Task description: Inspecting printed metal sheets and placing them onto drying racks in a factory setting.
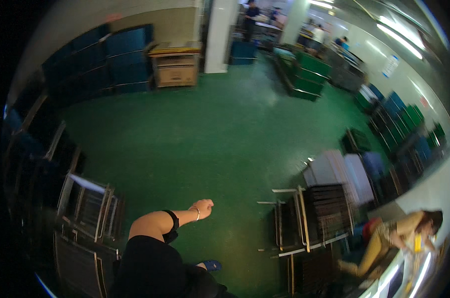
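Holding left hand [202, 209] curled like loose fist above green floor [185, 129], between metal racks [304, 218]. Cannot tell the state of right hand, outside view.

The person's left hand [203, 209], fingers curled in, hangs above a glossy green floor [220, 134], with a thin pale bracelet [198, 214] around its wrist. Just below it shows a blue clog [213, 265]. Dark metal-framed racks [105, 208] stand to its left, and a slatted dark rack with pale rails [329, 213] to its right; farther right, a person in yellowish clothing [406, 228] leans forward. Well ahead sit stacked green crates [312, 74] and a brown cardboard box [177, 75].
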`<move>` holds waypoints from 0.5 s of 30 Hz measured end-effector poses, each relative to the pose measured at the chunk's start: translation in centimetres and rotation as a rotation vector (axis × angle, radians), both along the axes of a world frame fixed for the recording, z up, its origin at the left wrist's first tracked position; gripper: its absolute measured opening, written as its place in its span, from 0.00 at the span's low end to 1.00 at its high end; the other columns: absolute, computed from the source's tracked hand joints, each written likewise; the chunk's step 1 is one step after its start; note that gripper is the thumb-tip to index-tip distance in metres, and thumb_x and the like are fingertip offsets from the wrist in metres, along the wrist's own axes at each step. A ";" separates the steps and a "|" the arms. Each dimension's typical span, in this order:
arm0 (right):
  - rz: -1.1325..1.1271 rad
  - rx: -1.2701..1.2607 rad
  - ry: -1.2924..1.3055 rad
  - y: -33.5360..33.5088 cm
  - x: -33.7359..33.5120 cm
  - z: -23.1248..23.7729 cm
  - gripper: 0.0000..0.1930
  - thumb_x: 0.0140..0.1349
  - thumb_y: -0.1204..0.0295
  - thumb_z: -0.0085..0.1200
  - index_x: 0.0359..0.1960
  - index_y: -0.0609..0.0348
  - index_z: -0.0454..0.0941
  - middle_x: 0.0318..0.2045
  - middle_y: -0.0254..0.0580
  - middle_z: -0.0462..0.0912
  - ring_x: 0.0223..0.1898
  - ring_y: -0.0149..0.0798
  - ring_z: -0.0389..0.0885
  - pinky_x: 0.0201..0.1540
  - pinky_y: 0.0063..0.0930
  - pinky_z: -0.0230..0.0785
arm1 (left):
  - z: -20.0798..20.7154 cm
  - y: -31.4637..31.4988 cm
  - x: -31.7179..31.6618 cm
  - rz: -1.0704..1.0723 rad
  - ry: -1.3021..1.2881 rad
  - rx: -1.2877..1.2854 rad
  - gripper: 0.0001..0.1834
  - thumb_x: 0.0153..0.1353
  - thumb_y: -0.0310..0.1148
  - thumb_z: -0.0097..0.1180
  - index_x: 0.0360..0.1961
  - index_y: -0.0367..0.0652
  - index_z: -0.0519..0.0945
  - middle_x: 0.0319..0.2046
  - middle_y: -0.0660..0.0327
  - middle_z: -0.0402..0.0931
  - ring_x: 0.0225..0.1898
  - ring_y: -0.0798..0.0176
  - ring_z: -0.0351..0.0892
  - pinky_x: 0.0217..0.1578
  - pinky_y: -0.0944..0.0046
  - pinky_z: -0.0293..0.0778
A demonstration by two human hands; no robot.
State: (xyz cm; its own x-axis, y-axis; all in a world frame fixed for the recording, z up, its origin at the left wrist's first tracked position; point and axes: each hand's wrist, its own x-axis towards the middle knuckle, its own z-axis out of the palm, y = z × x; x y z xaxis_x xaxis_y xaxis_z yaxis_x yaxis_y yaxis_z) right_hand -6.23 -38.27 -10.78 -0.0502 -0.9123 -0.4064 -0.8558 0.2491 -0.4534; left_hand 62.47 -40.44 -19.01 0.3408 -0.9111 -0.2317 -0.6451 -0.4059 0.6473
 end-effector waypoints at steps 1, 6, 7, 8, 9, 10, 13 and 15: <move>0.046 0.008 -0.022 -3.1 1.2 0.1 0.31 0.50 0.60 0.51 0.52 0.66 0.56 0.49 0.56 0.62 0.52 0.47 0.60 0.52 0.37 0.53 | -0.4 1.5 2.2 0.083 0.003 0.029 0.12 0.46 0.29 0.40 0.32 0.45 0.74 0.34 0.52 0.72 0.39 0.50 0.71 0.39 0.56 0.67; 0.260 0.063 -0.088 -15.9 7.9 1.5 0.30 0.51 0.60 0.49 0.51 0.66 0.57 0.49 0.55 0.63 0.52 0.46 0.60 0.53 0.37 0.52 | -3.3 10.2 7.5 0.199 0.004 0.350 0.13 0.45 0.29 0.42 0.33 0.43 0.74 0.34 0.52 0.73 0.38 0.51 0.71 0.39 0.56 0.67; 0.305 0.082 -0.095 -17.8 9.5 1.9 0.29 0.51 0.60 0.49 0.51 0.65 0.57 0.49 0.54 0.63 0.52 0.46 0.60 0.53 0.37 0.52 | -4.6 12.1 7.8 0.183 0.011 0.409 0.14 0.44 0.28 0.42 0.33 0.43 0.74 0.34 0.52 0.73 0.38 0.51 0.71 0.39 0.55 0.67; 0.350 0.099 -0.100 -19.8 11.2 2.2 0.29 0.51 0.60 0.49 0.51 0.65 0.57 0.49 0.54 0.63 0.52 0.46 0.60 0.53 0.37 0.52 | -5.5 13.5 7.7 0.240 0.034 0.414 0.14 0.44 0.28 0.42 0.33 0.43 0.74 0.34 0.52 0.73 0.38 0.51 0.71 0.39 0.55 0.67; 0.400 0.115 -0.107 -22.0 13.3 2.5 0.29 0.51 0.60 0.48 0.51 0.65 0.57 0.49 0.53 0.63 0.52 0.46 0.60 0.53 0.37 0.52 | -6.1 14.4 7.6 0.134 -0.001 0.443 0.12 0.42 0.29 0.42 0.30 0.42 0.73 0.31 0.51 0.72 0.36 0.50 0.71 0.36 0.54 0.67; 0.450 0.130 -0.114 -24.1 15.4 2.9 0.29 0.51 0.61 0.48 0.51 0.65 0.57 0.49 0.53 0.63 0.52 0.45 0.60 0.53 0.37 0.52 | -6.7 15.1 7.4 0.027 -0.033 0.469 0.11 0.41 0.30 0.42 0.27 0.41 0.73 0.29 0.49 0.72 0.34 0.49 0.71 0.33 0.53 0.66; 0.641 0.193 -0.125 -30.3 23.0 3.3 0.28 0.52 0.61 0.47 0.51 0.65 0.58 0.49 0.52 0.64 0.52 0.45 0.61 0.53 0.37 0.52 | -11.5 19.7 5.9 -0.158 -0.103 0.412 0.10 0.40 0.30 0.41 0.25 0.40 0.72 0.26 0.48 0.71 0.31 0.47 0.71 0.29 0.51 0.65; 0.750 0.240 -0.131 -32.9 28.1 3.2 0.27 0.52 0.61 0.47 0.51 0.64 0.58 0.48 0.51 0.64 0.52 0.44 0.61 0.53 0.37 0.51 | -10.1 21.1 4.8 -0.074 0.007 0.540 0.12 0.42 0.31 0.41 0.29 0.41 0.72 0.29 0.48 0.72 0.35 0.46 0.70 0.33 0.52 0.66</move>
State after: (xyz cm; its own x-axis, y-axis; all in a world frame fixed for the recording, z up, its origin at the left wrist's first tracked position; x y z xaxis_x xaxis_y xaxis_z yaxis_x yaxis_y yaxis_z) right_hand 21.91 -71.19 -7.62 0.6037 -0.5711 -0.5563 -0.7777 -0.2683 -0.5686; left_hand 67.24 -19.34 -29.12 0.2770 -0.6837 -0.6752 -0.6814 -0.6352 0.3636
